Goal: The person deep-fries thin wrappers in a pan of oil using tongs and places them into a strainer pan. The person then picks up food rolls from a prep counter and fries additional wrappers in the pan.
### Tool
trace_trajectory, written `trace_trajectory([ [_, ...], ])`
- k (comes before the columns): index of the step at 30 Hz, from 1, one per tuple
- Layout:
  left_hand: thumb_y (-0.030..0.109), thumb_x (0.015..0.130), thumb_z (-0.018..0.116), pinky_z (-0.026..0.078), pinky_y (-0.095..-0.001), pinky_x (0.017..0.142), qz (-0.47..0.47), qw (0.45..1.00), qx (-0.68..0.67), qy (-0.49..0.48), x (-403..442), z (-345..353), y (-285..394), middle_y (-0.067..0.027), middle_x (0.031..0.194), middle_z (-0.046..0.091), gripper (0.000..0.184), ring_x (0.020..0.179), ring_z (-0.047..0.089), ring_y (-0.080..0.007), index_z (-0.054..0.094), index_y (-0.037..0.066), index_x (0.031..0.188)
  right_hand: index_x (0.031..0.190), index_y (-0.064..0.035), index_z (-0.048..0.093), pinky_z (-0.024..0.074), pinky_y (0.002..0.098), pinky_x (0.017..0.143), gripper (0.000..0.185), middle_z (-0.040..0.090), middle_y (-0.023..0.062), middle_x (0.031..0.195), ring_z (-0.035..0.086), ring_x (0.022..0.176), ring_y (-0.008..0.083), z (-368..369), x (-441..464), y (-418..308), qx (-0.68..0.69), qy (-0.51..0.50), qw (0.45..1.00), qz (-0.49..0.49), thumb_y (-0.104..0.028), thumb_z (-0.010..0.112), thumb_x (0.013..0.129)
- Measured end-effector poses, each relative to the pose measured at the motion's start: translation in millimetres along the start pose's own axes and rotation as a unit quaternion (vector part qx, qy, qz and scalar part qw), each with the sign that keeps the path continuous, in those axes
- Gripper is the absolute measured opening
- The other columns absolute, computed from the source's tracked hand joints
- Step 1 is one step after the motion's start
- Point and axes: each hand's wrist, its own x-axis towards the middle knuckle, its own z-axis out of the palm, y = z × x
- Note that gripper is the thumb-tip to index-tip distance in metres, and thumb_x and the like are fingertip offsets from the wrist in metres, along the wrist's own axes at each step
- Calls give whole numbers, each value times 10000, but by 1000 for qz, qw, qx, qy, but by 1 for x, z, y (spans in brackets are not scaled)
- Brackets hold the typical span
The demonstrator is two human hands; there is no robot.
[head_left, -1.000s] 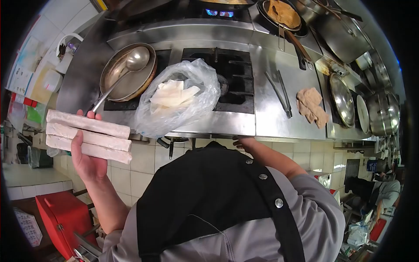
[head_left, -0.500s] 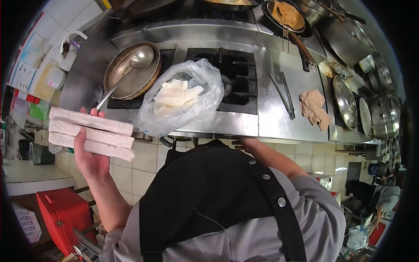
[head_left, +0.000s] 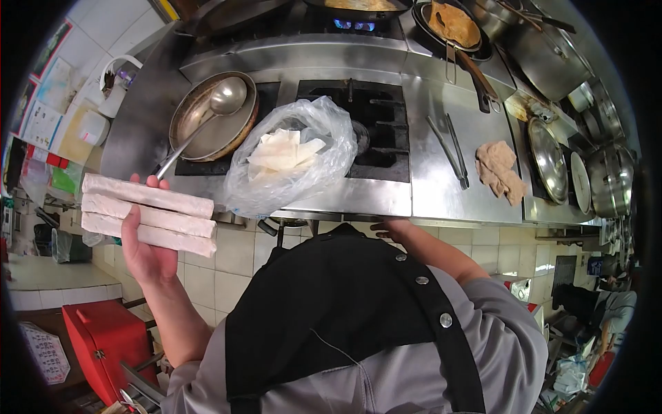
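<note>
Rolls [head_left: 148, 214]: 3 pale rolls, side by side in L hand, held up by the L front edge of the counter [head_left: 431, 203]; both ends stuck out free past the hand.
L hand [head_left: 153, 257]: grip closed round all 3, thumb across near side, fingertips poking out past the far roll.
R hand [head_left: 391, 230]: low at counter's front edge, partly in shadow; couldn't tell how far open or if it held anything.
Bag [head_left: 324, 165]: clear plastic, mouth open, pale sheets [head_left: 279, 153] inside; near side reached the front edge, close to rolls' R ends, so tight there.
Pan [head_left: 215, 141]: back L, ladle [head_left: 227, 95] in it, hndl out over rim twd L fingertips; couldn't tell if touching.
Tongs [head_left: 463, 181]: on steel R of the burner [head_left: 383, 131], tan cloth [head_left: 500, 171] just beside.
Room: bare steel btwn burner & tongs, also a strip from tongs to front edge; lid [head_left: 548, 160] bounded the R end.
</note>
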Motion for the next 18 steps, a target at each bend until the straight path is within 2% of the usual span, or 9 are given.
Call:
trace_trajectory([
  [7,149,980,465,332,-477,1155,1,1000,-4,6,-3,-1,2,-194,1427,446,580,1347,433,-322,253,3,1500,1299,-174,524,464,405,859,373,559,28,1350,594,1131,225,2,-5,-1,-32,-4,999,-8,-410,516,1010],
  [13,153,983,470,334,-477,1153,2,1000,-12,0,-3,-1,3,-191,1428,448,566,1353,426,-319,270,10,1492,1299,-177,548,474,368,804,377,557,36,1358,598,1136,228,2,-8,-4,-21,-10,1000,-2,-405,534,999],
  [16,160,979,480,334,-473,1153,1,1000,-10,7,-5,-2,4,-190,1434,448,568,1353,426,-318,278,14,1490,1257,-134,613,495,343,746,364,658,69,1203,649,1059,234,-1,-15,6,-142,-4,989,46,-347,596,963],
  [17,162,978,484,334,-471,1154,4,1000,-9,8,-4,-2,4,-190,1435,448,568,1353,426,-318,281,16,1489,1221,-111,635,502,339,741,349,677,78,1126,662,1026,235,-3,-20,16,-271,-1,961,-49,-329,614,949],
  [18,163,976,487,334,-469,1153,7,1000,-10,11,-3,-3,5,-190,1435,450,570,1350,429,-317,284,17,1488,1185,-88,658,508,336,737,336,697,87,1048,676,993,236,-10,-21,33,-395,3,908,-141,-310,632,935],
])
